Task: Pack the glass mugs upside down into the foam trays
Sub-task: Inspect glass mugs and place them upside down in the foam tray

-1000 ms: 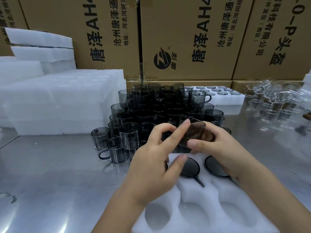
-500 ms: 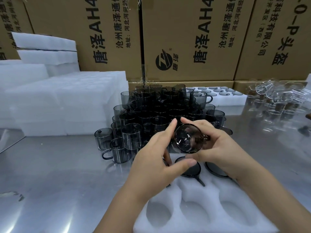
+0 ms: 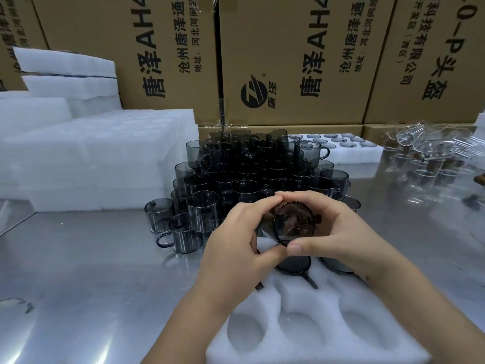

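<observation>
Both hands hold one smoky grey glass mug (image 3: 294, 224) above the far end of a white foam tray (image 3: 309, 334). My left hand (image 3: 236, 248) curls round its left side. My right hand (image 3: 338, 232) wraps the right side, thumb across the front under the mug. The mug's round end faces me and its handle sticks out to the right. Two grey mugs (image 3: 295, 264) sit upside down in the tray's far pockets, partly hidden by my hands. Three near pockets are empty. A large stack of grey mugs (image 3: 252, 174) stands just behind.
White foam blocks (image 3: 91, 158) are piled at the left on the steel table (image 3: 91, 271). A filled foam tray (image 3: 349, 148) lies at the back right, and clear glass mugs (image 3: 433, 151) crowd the far right. Brown cardboard boxes (image 3: 288, 56) wall off the back.
The mug has been turned in my hands from lying sideways to facing me end-on, and it has dropped slightly toward the tray. Both hands have closed tighter round it.
</observation>
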